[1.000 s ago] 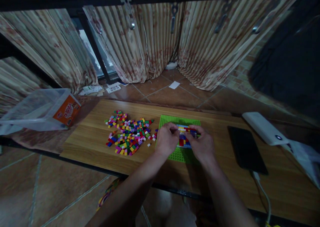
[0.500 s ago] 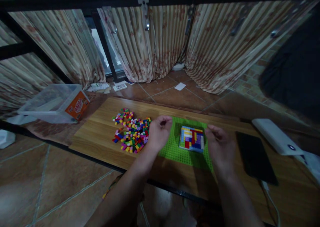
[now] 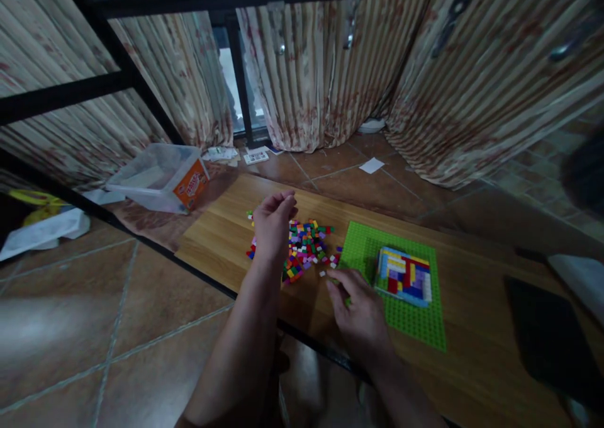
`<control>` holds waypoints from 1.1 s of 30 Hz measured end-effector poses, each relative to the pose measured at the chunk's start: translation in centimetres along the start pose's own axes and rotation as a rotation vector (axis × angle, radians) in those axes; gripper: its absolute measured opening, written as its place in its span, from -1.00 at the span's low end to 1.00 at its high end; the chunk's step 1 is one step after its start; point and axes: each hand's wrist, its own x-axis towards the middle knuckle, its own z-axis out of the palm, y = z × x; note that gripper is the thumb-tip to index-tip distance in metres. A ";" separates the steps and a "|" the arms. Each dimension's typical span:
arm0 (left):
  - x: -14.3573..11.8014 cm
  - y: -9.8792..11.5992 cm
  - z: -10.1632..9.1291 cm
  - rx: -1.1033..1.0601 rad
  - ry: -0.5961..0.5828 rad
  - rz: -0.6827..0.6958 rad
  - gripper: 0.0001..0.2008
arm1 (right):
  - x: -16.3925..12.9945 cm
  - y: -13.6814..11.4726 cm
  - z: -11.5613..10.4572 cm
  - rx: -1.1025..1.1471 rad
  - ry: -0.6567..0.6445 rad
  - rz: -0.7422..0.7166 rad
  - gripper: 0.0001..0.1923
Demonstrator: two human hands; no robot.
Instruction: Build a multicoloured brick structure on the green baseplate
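My left hand [image 3: 274, 220] hovers over the left part of the loose brick pile [image 3: 306, 242], thumb and fingers pinched together; whatever they hold, if anything, is hidden. Low over the table, between the pile and the green baseplate [image 3: 361, 242], is my right hand [image 3: 361, 308]. Its thumb and index finger are curved with a small gap between the tips, close to a small white brick [image 3: 323, 273] on the wood. A flat, square build of multicoloured bricks [image 3: 404, 275] with a light blue edge sits on the baseplate.
A clear plastic bin [image 3: 155, 176] with an orange label stands beyond the table's left end. On the right lie a black tablet-like slab [image 3: 552, 333] and a white device [image 3: 578, 283]. The table's dark front edge [image 3: 316, 346] runs beneath my forearms. Striped curtains [image 3: 325, 82] hang behind.
Both hands have moved left, away from the baseplate. The left is now over the pile, the right beside its near right edge. The camera view has turned left.
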 end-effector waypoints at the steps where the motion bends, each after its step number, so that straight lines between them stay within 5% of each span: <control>1: 0.1 0.2 -0.3 -0.007 0.006 -0.008 -0.81 | 0.0 0.1 0.7 -0.005 -0.024 0.002 -0.77; 11: 1.4 1.8 -2.8 -0.091 0.068 -0.017 -0.79 | 1.5 -0.2 4.0 -0.262 -0.109 0.015 -0.68; 22: 1.6 2.3 -3.5 -0.147 0.059 -0.070 -0.81 | 2.3 -0.7 4.6 -0.459 -0.166 0.105 -0.84; 27: 1.4 2.3 -3.0 -0.106 0.045 -0.102 -0.77 | 2.4 -1.1 4.5 -0.361 -0.165 0.082 -0.87; 33: 1.1 2.0 -2.1 -0.077 0.005 -0.136 -0.76 | 2.6 -1.2 2.8 -0.045 0.031 0.114 -0.86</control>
